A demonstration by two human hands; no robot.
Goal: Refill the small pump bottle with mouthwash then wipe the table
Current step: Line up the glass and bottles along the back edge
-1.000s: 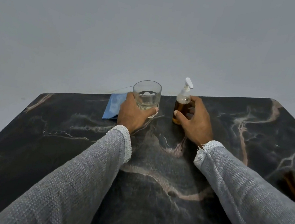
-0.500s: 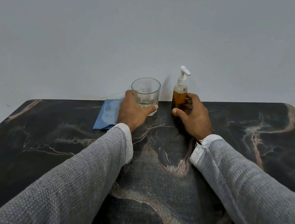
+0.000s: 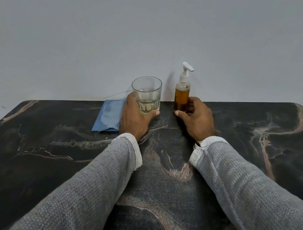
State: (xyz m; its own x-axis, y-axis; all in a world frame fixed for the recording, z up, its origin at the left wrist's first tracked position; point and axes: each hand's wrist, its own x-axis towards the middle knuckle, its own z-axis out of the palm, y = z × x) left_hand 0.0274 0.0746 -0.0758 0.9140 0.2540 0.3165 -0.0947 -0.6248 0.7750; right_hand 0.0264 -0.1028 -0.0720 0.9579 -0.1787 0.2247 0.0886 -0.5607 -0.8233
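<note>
A small pump bottle (image 3: 182, 92) with amber liquid and a white pump head stands upright near the table's far edge. My right hand (image 3: 196, 119) grips its lower part, thumb in front. Left of it stands a clear glass tumbler (image 3: 146, 92) with a little pale liquid at the bottom. My left hand (image 3: 133, 118) is wrapped round the tumbler's base. A folded blue cloth (image 3: 107, 116) lies flat on the table just left of that hand, partly hidden by it.
The dark marble-patterned table (image 3: 258, 149) runs up against a plain grey wall (image 3: 159, 28). Both grey knit sleeves (image 3: 87, 193) stretch across the table's middle. The table's rounded corners show at far left and far right.
The view has tilted upward, so bottle, glass and cloth appear lower against more wall. Both hands keep their holds on glass and bottle; items at the side edges have left the view.
</note>
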